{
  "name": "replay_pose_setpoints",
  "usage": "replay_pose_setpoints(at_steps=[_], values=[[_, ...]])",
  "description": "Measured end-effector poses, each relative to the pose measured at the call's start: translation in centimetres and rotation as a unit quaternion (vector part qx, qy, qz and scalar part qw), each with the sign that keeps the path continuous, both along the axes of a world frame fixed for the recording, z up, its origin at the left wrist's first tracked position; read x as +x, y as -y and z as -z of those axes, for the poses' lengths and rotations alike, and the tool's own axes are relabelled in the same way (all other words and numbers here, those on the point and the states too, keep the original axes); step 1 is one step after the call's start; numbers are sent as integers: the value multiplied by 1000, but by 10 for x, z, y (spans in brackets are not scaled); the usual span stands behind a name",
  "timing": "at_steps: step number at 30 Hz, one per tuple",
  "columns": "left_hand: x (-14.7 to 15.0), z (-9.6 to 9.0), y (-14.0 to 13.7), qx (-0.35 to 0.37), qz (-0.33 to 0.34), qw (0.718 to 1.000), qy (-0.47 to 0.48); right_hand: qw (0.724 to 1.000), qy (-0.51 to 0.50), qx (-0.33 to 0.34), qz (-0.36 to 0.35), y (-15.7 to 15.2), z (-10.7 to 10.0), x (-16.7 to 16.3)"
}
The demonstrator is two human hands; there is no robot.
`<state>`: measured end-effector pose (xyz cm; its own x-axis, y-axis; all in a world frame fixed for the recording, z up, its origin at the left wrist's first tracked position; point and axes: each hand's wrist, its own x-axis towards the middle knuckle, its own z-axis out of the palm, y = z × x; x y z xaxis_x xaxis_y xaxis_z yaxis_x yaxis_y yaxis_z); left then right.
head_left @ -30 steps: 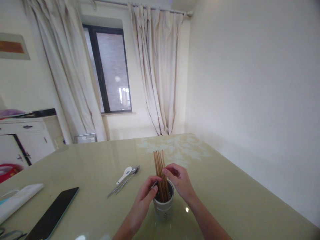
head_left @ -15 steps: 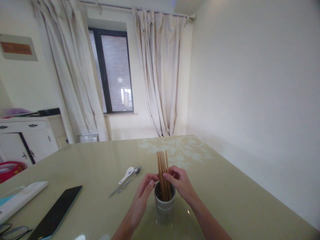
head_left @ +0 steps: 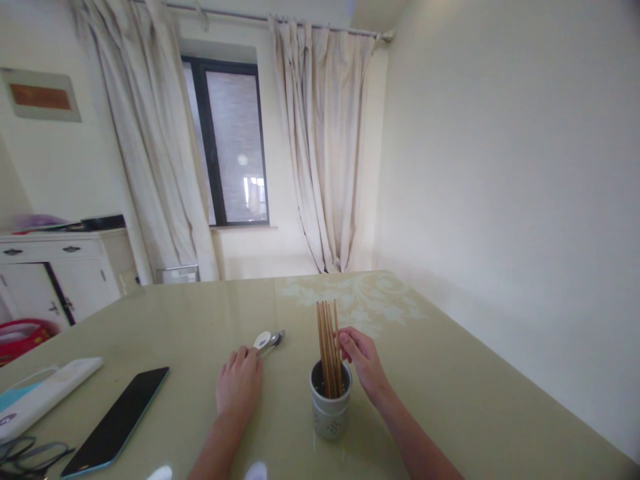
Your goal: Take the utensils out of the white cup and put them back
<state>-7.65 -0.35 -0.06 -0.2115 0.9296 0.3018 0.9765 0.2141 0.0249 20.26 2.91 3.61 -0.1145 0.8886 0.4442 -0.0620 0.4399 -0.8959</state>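
Note:
A light grey holder (head_left: 331, 417) with small holes in its side stands upright on the table, with several brown wooden chopsticks (head_left: 326, 350) standing in it. My right hand (head_left: 361, 357) is at the right of the chopsticks, thumb and fingers closed on the rightmost one above the rim. Left of the holder, my left hand (head_left: 240, 380) lies palm down over the spoon handles, fingers curled around them. From under it show the bowl of a white ceramic spoon (head_left: 262, 341) and a metal spoon (head_left: 275, 339); their handles are hidden.
On the left side of the table (head_left: 165, 320) lie a black-screened phone (head_left: 117, 420), a white power strip (head_left: 55, 397) and eyeglasses (head_left: 35, 457). A wall (head_left: 500, 200) runs along the right edge. Beyond stand a white cabinet (head_left: 80, 267) and a red basin (head_left: 25, 340).
My left hand has left the chopsticks and moved left onto the spoon handles. My right hand stays beside the chopsticks, its thumb slightly further right. The holder stands in place.

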Motion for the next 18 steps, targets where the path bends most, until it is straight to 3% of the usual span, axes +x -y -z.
replay_pose_setpoints(at_steps=[9,18], values=[[-4,3,-6,-21,-16,999,-23,1000,-14,5,16,-2,6,1],[0,6,-6,-11,-3,999,42,1000,-12,5,22,-3,8,-1]])
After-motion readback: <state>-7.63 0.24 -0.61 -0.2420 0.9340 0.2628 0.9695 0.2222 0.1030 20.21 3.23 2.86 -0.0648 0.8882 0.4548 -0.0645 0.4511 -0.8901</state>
